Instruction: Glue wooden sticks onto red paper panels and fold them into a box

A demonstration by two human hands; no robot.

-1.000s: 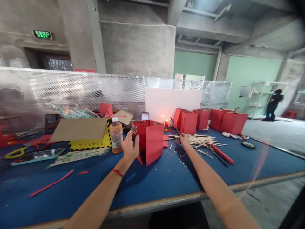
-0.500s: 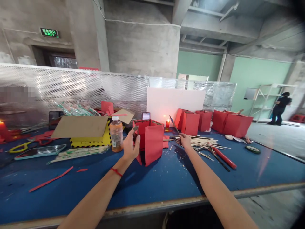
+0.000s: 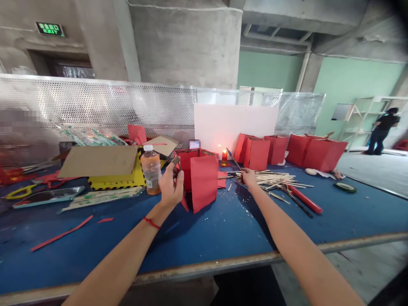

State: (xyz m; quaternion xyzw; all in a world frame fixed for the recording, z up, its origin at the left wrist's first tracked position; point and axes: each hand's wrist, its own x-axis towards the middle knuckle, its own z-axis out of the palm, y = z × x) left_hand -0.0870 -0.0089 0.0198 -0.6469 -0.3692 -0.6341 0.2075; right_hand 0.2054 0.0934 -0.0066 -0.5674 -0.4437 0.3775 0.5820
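Observation:
A red paper box, its top showing a dark rim, stands on the table a little left of the middle. My left hand is closed on its left side, with something grey-brown at the fingertips that I cannot make out. In my right hand is a thin dark stick-like tool, held slanting up and to the left. Its tip is close to the flame of a lit red candle. Just beyond my right hand lies a loose pile of thin wooden sticks.
Several finished-looking red boxes stand at the back right. A red rod and green tape roll lie right. To the left are a bottle, a yellow box, scissors and a tray. A person stands far off.
The view has tipped down slightly, so the scene sits higher. Both hands keep their holds, and the tool's tip stays by the candle flame.

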